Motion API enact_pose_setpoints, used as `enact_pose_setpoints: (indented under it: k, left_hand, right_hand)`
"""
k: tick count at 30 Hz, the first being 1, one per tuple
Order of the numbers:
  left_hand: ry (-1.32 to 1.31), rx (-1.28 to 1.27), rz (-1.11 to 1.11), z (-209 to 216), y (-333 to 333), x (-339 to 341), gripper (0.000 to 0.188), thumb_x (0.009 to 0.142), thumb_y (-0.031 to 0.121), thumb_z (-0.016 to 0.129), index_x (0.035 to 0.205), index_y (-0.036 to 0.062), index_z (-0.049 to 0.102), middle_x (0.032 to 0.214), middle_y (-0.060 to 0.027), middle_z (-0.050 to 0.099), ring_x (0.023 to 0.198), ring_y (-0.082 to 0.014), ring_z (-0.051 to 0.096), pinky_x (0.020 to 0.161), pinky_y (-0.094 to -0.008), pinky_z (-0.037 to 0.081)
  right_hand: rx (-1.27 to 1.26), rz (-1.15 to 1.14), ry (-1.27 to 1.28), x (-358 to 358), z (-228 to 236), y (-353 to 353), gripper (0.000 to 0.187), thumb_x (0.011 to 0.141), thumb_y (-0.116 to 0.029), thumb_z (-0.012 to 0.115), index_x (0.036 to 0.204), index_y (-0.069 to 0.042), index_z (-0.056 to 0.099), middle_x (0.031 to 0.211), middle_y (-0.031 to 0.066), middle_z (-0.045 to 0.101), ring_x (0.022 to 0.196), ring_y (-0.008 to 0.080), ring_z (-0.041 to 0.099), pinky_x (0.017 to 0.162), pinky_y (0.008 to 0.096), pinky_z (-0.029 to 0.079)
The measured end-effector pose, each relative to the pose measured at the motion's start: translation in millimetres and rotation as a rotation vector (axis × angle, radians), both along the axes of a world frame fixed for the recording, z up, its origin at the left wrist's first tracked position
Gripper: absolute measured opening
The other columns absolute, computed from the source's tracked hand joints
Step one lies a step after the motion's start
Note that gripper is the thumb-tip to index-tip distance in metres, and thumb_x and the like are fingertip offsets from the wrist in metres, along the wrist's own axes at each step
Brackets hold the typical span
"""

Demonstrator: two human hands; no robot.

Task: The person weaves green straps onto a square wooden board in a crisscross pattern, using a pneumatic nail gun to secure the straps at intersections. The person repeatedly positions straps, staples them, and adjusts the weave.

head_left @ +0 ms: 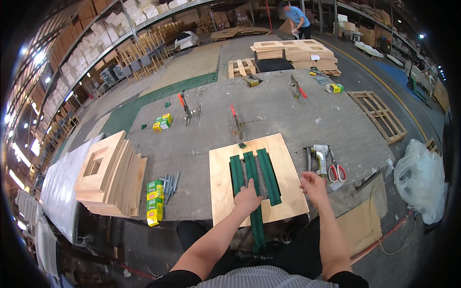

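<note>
A plywood panel [218,165] with a cutout in its middle lies at the table's near edge. Two shorter green webbing straps [269,177] are laid lengthwise on it, flanking a longer middle strap [257,225] that hangs past the front edge. My left hand [246,199] rests on that middle strap, index finger stretched along it and thumb apart. Above the panel's right edge, my right hand [314,187] is raised with fingers loosely bent and apart, and I see nothing in it. A staple gun [317,160] and red-handled scissors [336,172] lie just beyond it.
Framed wooden panels [108,180] are stacked at left, beside yellow-green boxes [154,202] and metal staple strips [170,186]. Red-handled tools [235,120] lie farther off. Plastic sheeting [418,180] bulges at right. A person [298,21] in blue stands beyond another panel stack [307,52].
</note>
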State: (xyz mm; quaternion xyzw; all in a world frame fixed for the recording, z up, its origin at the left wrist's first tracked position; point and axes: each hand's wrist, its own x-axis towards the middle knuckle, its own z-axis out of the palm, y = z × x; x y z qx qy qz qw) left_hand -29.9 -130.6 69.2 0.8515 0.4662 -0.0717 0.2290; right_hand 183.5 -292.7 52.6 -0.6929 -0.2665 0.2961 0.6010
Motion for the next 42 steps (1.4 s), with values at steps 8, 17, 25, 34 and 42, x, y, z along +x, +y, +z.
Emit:
enact_pose_setpoints:
  k: [8, 17, 25, 34, 42]
  left_hand:
    - [-0.733, -0.95, 0.425, -30.2, -1.0, -23.6, 0.026, 0.093, 0.026, 0.077, 0.102, 0.0021, 0.069, 0.074, -0.0051, 0.067, 0.043, -0.0132, 0.051, 0.037, -0.0316, 0.032]
    - [-0.727, -1.18, 0.268, -36.4, -81.9, -89.4, 0.037, 0.108, 0.045, 0.052, 0.1, 0.0088, 0.058, 0.066, 0.0018, 0.056, 0.041, -0.0088, 0.041, 0.039, -0.0286, 0.039]
    - [-0.504, -0.998, 0.138, -54.3, -113.9, -134.8, 0.046, 0.106, 0.045, 0.057, 0.078, 0.0087, 0.057, 0.06, -0.0018, 0.056, 0.047, -0.0129, 0.054, 0.046, -0.0301, 0.044]
    - [-0.531, 0.37, -0.442, -41.2, -63.4, -137.0, 0.064, 0.085, 0.019, 0.072, 0.145, 0.0108, 0.051, 0.152, -0.015, 0.046, 0.141, -0.0385, 0.042, 0.113, -0.0519, 0.036]
    - [-0.328, 0.457, -0.74, -42.8, -42.7, -107.3, 0.089, 0.08, 0.025, 0.072, 0.159, 0.0101, 0.034, 0.169, -0.0123, 0.025, 0.156, -0.0398, 0.021, 0.125, -0.0597, 0.016]
  right_hand:
    - [-0.079, 0.196, 0.194, -50.8, -10.4, 16.4, 0.03, 0.107, -0.023, 0.055, 0.126, -0.002, 0.064, 0.102, 0.0119, 0.071, 0.084, 0.0174, 0.071, 0.072, 0.0302, 0.057]
    - [-0.085, 0.56, 0.998, -125.9, -35.9, 53.9, 0.05, 0.112, -0.039, 0.039, 0.136, 0.002, 0.055, 0.123, 0.0166, 0.069, 0.105, 0.0283, 0.07, 0.087, 0.0426, 0.058]
    - [-0.07, 0.287, 1.017, -179.1, -46.3, 27.6, 0.037, 0.114, -0.034, 0.037, 0.111, -0.003, 0.056, 0.08, 0.0024, 0.055, 0.063, 0.015, 0.049, 0.058, 0.0313, 0.044]
    - [-0.16, 0.144, 0.779, -207.0, -33.6, -4.6, 0.032, 0.113, -0.032, 0.04, 0.101, -0.007, 0.055, 0.065, -0.0026, 0.046, 0.049, 0.0092, 0.036, 0.046, 0.0283, 0.03]
    - [-0.159, 0.116, 0.77, -222.4, -52.0, -12.7, 0.031, 0.112, -0.032, 0.041, 0.098, -0.007, 0.054, 0.064, -0.0031, 0.046, 0.048, 0.0083, 0.035, 0.043, 0.0275, 0.027]
